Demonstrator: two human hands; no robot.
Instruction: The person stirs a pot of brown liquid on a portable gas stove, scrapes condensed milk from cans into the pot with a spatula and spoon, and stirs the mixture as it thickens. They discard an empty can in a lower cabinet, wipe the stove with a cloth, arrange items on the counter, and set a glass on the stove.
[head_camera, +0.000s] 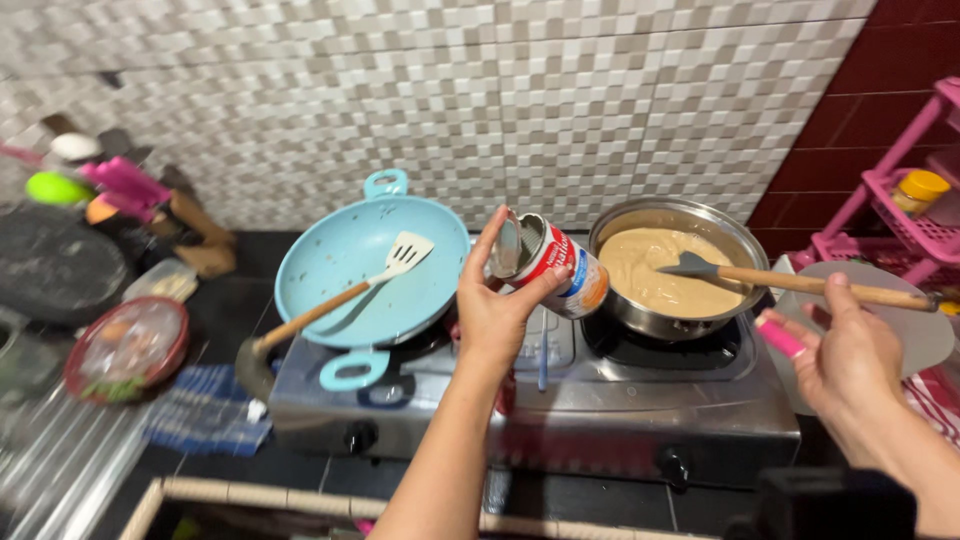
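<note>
Opened tin can, red and white with its round lid bent up, held on its side above the gap between the two burners of a steel tabletop stove, its open mouth turned back toward the person and away from the steel pot just to its right. The left hand carries the can, thumb and fingers pinching it about the body, one fingertip up at the raised lid. The pot stands on the right burner and holds a smooth beige batter, in which rests a dark spatula on a long wooden handle reaching out over the rim to the right. The right hand hangs just below that handle, not touching it, its fingers loosely spread; a small pink object lies at its thumb side, though whether it is gripped cannot be told. On the left burner sits a pale blue two-handled pan with a cream slotted turner lying across it. Judged from this arrangement, the step in hand is the emptying of the can toward the pot: the next move would call for turning the mouth round and carrying it over the rim, tilted downward, the lid kept clear of the stream, with the spatula handle close enough for the right hand to take up. Further out, a pink rack stands at far right, and a covered red-rimmed dish and blue checked cloth lie on the dark surface at left
</note>
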